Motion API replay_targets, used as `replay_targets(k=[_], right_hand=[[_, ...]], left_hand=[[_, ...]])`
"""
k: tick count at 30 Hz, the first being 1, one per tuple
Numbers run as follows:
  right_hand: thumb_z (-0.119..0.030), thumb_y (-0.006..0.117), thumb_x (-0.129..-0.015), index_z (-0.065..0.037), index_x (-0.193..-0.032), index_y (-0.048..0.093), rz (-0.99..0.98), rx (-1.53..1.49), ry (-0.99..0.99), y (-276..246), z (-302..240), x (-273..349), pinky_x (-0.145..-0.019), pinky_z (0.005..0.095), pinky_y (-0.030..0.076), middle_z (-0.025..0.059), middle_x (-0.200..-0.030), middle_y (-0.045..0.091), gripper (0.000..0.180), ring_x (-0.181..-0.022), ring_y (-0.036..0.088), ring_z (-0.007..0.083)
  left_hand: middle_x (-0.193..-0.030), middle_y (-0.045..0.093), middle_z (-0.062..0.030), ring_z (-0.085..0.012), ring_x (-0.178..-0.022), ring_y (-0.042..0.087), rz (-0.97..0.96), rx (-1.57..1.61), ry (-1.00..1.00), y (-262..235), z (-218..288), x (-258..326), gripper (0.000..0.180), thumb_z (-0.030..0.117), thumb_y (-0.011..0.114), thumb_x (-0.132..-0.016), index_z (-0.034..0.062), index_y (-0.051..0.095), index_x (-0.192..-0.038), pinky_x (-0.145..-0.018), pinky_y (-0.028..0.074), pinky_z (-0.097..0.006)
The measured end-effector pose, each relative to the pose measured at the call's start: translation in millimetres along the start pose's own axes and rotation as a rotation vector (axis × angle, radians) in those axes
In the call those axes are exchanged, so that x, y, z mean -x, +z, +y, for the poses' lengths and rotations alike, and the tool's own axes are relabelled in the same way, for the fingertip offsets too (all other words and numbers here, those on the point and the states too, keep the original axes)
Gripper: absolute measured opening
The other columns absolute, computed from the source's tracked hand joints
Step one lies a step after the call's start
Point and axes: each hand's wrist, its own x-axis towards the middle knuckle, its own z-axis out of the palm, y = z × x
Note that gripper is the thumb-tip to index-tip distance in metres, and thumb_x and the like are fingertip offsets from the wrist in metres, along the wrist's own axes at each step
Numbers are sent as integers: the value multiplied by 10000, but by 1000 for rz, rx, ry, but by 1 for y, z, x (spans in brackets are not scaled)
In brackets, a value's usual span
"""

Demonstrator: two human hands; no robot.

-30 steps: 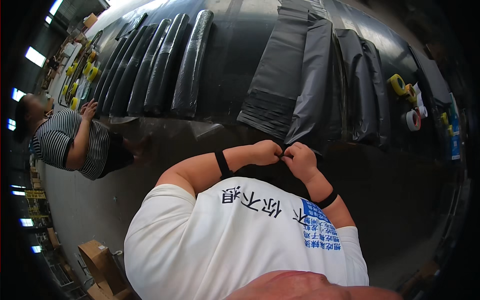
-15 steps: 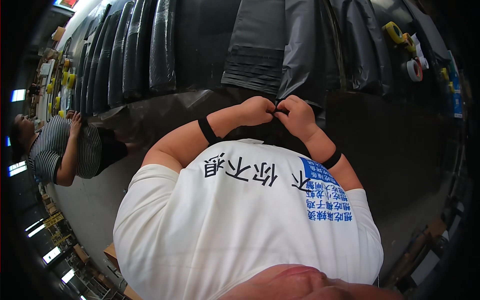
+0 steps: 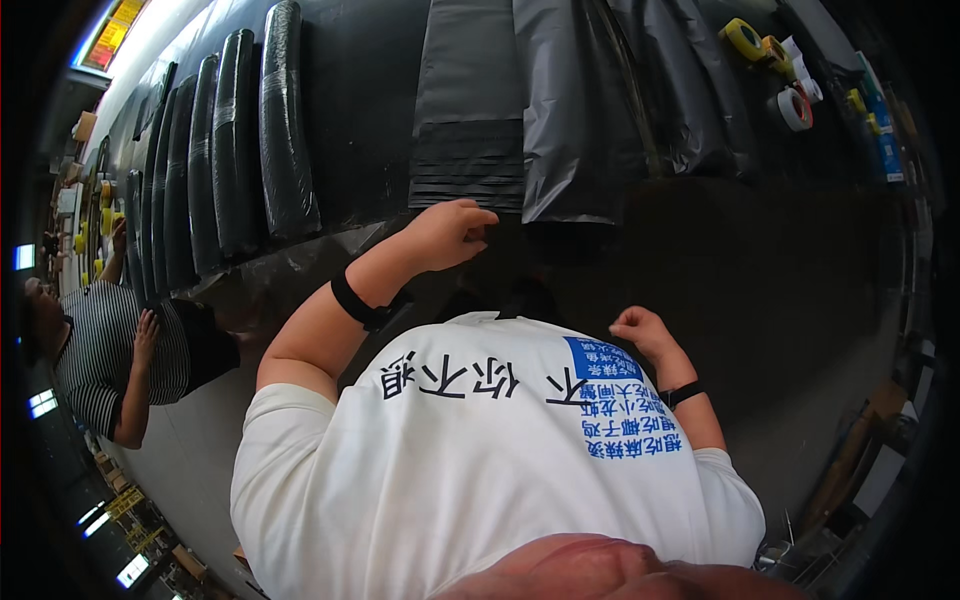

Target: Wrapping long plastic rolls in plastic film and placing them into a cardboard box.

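My left hand (image 3: pixel 455 236) is at the near table edge, just below the layered ends of a stack of black plastic sheets (image 3: pixel 466 150). Its fingers are loosely bent and apart, with nothing visible between them. Lower and to the right, away from the table, my right hand (image 3: pixel 646 332) hangs near my body. Its fingers are slightly curled, and I see nothing in them. A glossy grey-black plastic sheet (image 3: pixel 568 130) lies to the right of the stack, its near end hanging at the table edge. Dark bands circle both my wrists.
Several wrapped black rolls (image 3: pixel 287 120) lie side by side on the left of the dark table (image 3: pixel 365 100). Tape rolls (image 3: pixel 742 40) sit at the far right. A person in a striped top (image 3: pixel 110 345) stands at the left, one hand near the rolls.
My hands, which met pinching at the glossy sheet's near corner, have let go and parted. The left moved left, the right dropped down and right. The view shifted; the person at left moved an arm.
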Motion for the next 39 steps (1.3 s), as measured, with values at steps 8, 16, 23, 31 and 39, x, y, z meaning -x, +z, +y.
replay_targets(k=[8, 16, 23, 31, 39], right_hand=[[-268, 787, -755, -46, -1366, 461, 536, 757, -245, -29, -7, -32, -1032, 430, 439, 182, -1446, 426, 727, -1281, 473, 353], [-147, 654, -794, -260, -1455, 394, 692, 1255, -1334, -47, -127, -99, -1196, 358, 232, -7, -1552, 299, 719, -1452, 258, 200], [-56, 561, -830, -189, -1283, 610, 289, 990, -1571, -60, -169, -93, -1133, 359, 334, -2, -1425, 506, 475, -1360, 421, 192], [-359, 539, -987, 23, -1064, 660, 193, -331, -551, -47, -206, -155, -761, 357, 456, 94, -974, 677, 408, -858, 601, 185], [-215, 651, -855, -95, -1101, 564, 743, 568, -673, -27, -237, -136, -834, 435, 490, 138, -1000, 619, 288, -999, 587, 338]], left_hand=[[-1563, 299, 57, -171, -1481, 162, 137, -794, 575, -23, 31, -64, 740, 203, 756, -728, 192, 479, -1414, -1221, 157, -390], [-1578, 276, 41, -158, -1481, 168, 24, -812, 704, 7, 14, -72, 654, 220, 658, -742, 193, 522, -1381, -1223, 156, -392], [-1488, 437, -35, -209, -1363, 428, 201, -658, 558, 12, 4, -70, 558, 115, 658, -759, 143, 576, -1310, -1147, 335, -391], [-722, 533, 0, -109, -593, 472, 710, 734, -173, 21, 26, -122, 336, 309, 564, -986, 16, 633, -839, -560, 397, -278], [-906, 583, -76, -209, -776, 602, 820, 376, -459, 19, 16, -140, 340, 245, 664, -881, 40, 576, -1138, -658, 491, -337]])
